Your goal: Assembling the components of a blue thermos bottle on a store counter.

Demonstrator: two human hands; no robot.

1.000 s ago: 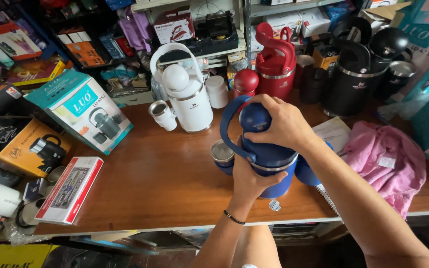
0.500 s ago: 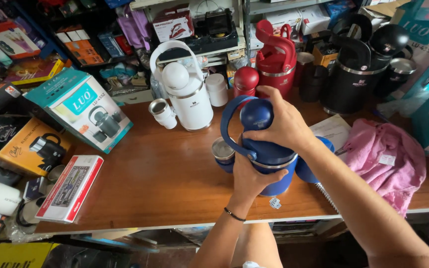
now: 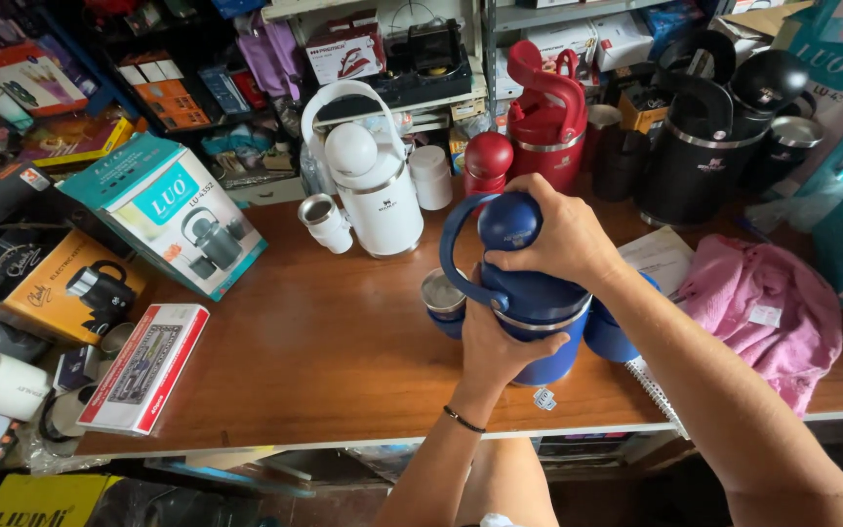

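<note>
Little has moved over the last second. The right hand point(image 3: 563, 239) has shifted slightly on the round lid point(image 3: 507, 222) of the blue jug point(image 3: 539, 312): a second ago its fingers lay further over the top of the lid, and now they sit more to the lid's right side, leaving more of the blue knob uncovered toward the left. The left hand point(image 3: 495, 342) has kept its grip on the jug's body but sits a touch lower against it. The jug itself has tipped very slightly toward the near edge of the tabletop point(image 3: 324, 351), and the view has drifted a little.
</note>
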